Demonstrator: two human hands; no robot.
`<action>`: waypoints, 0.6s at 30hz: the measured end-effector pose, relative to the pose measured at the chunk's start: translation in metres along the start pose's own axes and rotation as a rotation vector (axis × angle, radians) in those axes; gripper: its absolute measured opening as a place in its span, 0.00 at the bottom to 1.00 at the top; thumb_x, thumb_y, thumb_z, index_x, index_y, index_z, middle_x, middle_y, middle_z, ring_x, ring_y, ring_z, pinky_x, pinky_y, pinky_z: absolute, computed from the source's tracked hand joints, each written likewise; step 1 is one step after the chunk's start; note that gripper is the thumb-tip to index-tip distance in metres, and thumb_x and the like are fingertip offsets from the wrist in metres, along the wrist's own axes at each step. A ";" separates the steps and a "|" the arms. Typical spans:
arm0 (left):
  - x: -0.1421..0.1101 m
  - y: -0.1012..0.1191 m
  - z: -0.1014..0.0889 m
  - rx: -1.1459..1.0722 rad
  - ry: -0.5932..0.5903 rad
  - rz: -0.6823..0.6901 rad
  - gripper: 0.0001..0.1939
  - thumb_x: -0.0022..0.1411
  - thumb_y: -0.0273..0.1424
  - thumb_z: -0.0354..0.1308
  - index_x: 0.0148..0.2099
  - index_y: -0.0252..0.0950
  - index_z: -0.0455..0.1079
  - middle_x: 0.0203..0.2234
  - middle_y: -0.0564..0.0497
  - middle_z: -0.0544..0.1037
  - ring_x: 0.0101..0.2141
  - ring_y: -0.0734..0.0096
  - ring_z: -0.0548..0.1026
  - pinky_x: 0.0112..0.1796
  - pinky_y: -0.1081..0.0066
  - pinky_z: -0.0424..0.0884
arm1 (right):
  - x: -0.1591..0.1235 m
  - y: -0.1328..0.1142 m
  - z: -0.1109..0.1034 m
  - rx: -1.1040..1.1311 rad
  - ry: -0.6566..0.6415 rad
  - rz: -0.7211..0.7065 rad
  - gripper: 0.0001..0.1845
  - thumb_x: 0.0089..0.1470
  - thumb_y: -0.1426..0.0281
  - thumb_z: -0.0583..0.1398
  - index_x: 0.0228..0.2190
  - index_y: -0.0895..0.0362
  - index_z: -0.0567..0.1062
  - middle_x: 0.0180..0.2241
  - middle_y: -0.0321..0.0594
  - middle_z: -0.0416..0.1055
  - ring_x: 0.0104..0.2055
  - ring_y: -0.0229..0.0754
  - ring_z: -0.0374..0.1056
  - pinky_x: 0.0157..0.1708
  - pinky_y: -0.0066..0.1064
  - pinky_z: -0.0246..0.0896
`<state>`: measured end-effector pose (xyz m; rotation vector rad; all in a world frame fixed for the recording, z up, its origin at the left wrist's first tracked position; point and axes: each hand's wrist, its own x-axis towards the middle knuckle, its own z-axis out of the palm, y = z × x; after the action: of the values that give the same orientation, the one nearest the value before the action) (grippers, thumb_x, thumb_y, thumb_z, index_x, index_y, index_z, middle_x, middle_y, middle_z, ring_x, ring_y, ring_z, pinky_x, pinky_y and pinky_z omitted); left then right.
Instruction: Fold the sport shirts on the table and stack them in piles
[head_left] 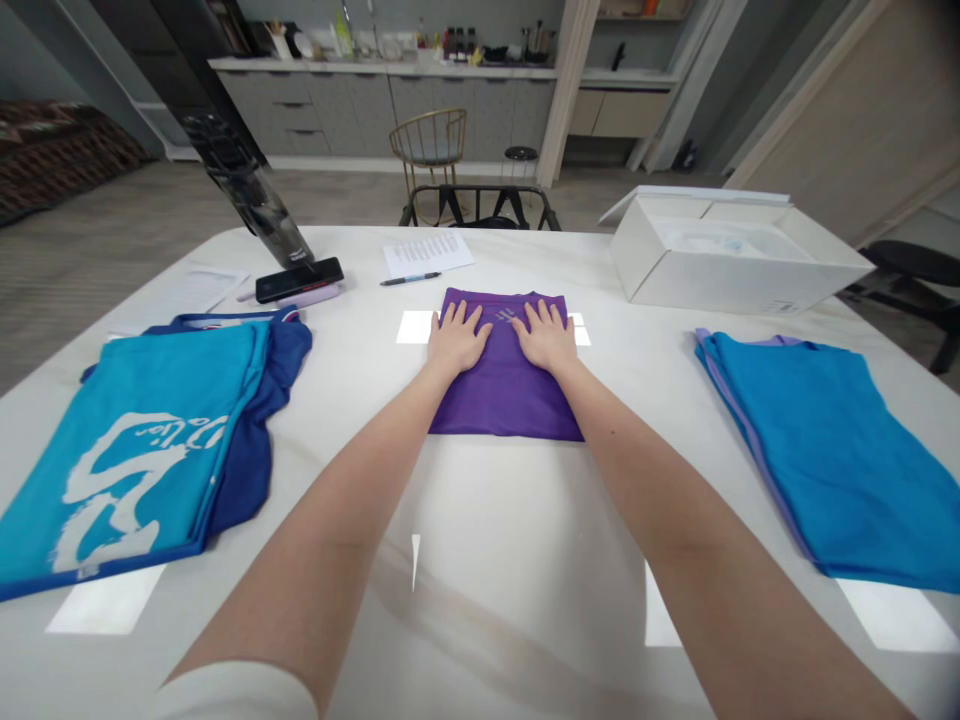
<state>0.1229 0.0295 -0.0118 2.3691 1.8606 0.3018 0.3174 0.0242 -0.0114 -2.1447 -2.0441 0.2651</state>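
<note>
Spread wide and pressed palm-down on cloth: left hand [456, 342] and right hand [547, 338], touching but gripping nothing. Directly under both, and reaching nearer than the palms, a folded purple garment [506, 400], flat on the white counter [495, 560].

Likely to handle as light, soft and limp, perhaps slightly slippery given the smooth sheen; hardly fragile, but probably quick to unfold if lifted by one layer. Best taken by both side edges, just below each hand, or from under the near edge, with all layers pinched together.

Between the thumbs, a small pale print [506, 316], too small to read. Well to the left of the left hand, on a turquoise garment [187, 380], bold white brush-like marks beside lettering seemingly upside down, probably reading "Dalian". Straight beyond the left hand, a sheet of paper [435, 255] with printed lines, too fine to make out. Beyond and right of the right hand, a white box [697, 285] with a tiny, illegible label [782, 306]. On the blue garment [832, 440] farther right, no lettering visible.
</note>
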 end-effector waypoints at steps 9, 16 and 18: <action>-0.027 0.031 -0.008 0.080 0.116 0.218 0.23 0.76 0.34 0.41 0.51 0.30 0.76 0.50 0.37 0.78 0.54 0.53 0.73 0.56 0.60 0.69 | -0.040 -0.011 -0.009 -0.030 0.148 -0.177 0.28 0.70 0.68 0.44 0.65 0.57 0.68 0.65 0.55 0.64 0.65 0.56 0.59 0.66 0.52 0.51; -0.057 0.048 0.001 -0.039 -0.018 0.033 0.31 0.76 0.40 0.37 0.74 0.32 0.54 0.73 0.41 0.55 0.72 0.54 0.51 0.70 0.48 0.45 | -0.076 -0.037 0.001 0.077 0.031 0.022 0.30 0.72 0.61 0.41 0.69 0.51 0.61 0.74 0.44 0.49 0.75 0.58 0.42 0.68 0.71 0.31; -0.062 0.043 0.002 -0.055 -0.046 0.064 0.31 0.76 0.39 0.36 0.75 0.34 0.53 0.74 0.43 0.53 0.73 0.55 0.49 0.71 0.47 0.43 | -0.086 -0.039 0.003 0.050 0.043 0.003 0.31 0.72 0.59 0.41 0.70 0.50 0.60 0.74 0.44 0.48 0.75 0.57 0.41 0.68 0.71 0.27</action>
<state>0.1502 -0.0412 -0.0094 2.3817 1.7370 0.2979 0.2751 -0.0600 -0.0037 -2.1058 -1.9894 0.2656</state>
